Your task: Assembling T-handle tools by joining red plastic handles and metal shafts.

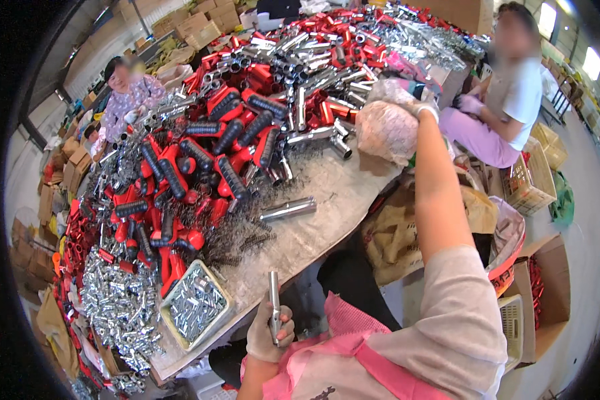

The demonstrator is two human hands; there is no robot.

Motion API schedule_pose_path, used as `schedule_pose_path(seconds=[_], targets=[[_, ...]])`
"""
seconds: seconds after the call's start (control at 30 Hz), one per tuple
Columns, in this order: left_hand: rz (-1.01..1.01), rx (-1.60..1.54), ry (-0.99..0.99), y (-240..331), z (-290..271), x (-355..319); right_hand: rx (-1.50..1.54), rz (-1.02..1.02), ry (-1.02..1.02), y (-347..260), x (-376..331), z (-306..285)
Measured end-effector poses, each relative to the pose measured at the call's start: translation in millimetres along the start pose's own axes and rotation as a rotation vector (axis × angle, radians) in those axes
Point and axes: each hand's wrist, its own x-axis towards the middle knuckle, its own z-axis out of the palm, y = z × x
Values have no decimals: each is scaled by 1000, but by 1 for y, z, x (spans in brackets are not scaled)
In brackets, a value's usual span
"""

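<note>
My left hand (268, 333), in a pale glove with bare fingertips, is closed around a shiny metal tube (274, 300) held upright near the table's front edge. My right arm stretches far forward. At its end, my gloved right hand (423, 107) is at a clear plastic bag with pinkish contents (385, 132) on the table's right side; its fingers are mostly hidden. Between the hands, a few metal tubes (289, 209) lie on the tabletop (307, 243). Dark springs (257, 239) are scattered beside them.
Red handles with black ribbed grips (230, 177) are heaped at centre-left. A pale basket (195, 305) holds small metal pins, beside a pile of small silvery parts (117, 310). Two people sit at the table, far left (130, 93) and right (513, 87). Sacks (397, 233) and a cardboard box (550, 293) stand at right.
</note>
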Motion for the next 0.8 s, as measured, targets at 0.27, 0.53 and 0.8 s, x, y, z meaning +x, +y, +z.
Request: schedule_pose_path(seconds=[0.27, 0.53, 0.8], targets=[[68, 17, 72, 1, -5, -8, -3, -189, -409, -25, -19, 14], [-21, -74, 28, -1, -3, -6, 402, -510, 132, -19, -129, -110], [37, -72, -32, -6, 0, -16, -36, -608, 823, 43, -100, -201]])
